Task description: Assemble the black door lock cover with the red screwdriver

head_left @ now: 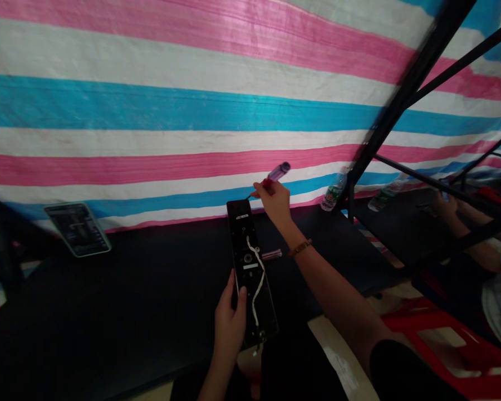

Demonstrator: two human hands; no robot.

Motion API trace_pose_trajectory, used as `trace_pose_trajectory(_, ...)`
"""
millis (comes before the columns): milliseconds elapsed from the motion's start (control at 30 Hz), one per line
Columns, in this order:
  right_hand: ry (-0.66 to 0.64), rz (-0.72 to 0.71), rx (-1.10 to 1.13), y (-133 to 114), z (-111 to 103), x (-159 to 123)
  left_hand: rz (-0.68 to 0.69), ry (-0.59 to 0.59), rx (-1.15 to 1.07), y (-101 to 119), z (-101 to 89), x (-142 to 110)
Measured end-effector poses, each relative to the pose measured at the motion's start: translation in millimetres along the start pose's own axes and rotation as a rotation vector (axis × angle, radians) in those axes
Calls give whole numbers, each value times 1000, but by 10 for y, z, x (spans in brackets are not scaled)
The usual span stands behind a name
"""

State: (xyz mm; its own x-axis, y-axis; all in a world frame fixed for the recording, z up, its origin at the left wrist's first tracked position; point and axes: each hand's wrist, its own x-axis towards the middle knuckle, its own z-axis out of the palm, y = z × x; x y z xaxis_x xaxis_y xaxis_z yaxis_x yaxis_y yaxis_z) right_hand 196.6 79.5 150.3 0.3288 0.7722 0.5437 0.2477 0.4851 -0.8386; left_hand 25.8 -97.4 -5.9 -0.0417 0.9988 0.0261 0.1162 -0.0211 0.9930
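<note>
My left hand (230, 317) grips a long black panel (239, 239) by its lower left edge, thumb on top and fingers at the side. The panel has small holes, white labels and a round fitting. A white cable (259, 284) runs along it to its near end. In my right hand (276, 203) is a screwdriver (279, 171) with a clear purple handle. Its thin dark tip points at the panel's far right corner; contact is hard to make out. Beside the panel's right edge lies a pinkish handle-like piece (272, 254), its left end hidden.
A phone (78, 229) leans on the left of the black table (108, 312). Bottles (333, 192) stand near a black metal frame (384, 120) at right. Behind hangs a striped sheet (171, 106). Another person's hands (445, 206) and a red stool (451, 340) are at far right.
</note>
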Motion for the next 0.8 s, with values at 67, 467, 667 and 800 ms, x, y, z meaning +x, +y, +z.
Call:
trace_pose_trajectory(67,31,2,51,-91,-162,-226,-19,63,-23,24,-157,49)
trace_pose_trajectory(467,-107,588,185,-437,-1168,-2068,180,22,881,-81,-1402,924)
trace_pose_trajectory(667,-60,731,282,-413,-1153,-2584,249,6,947,-116,-1314,939)
trace_pose_trajectory(800,-49,736,349,-458,-1131,-2613,265,9,952,-126,-1310,938)
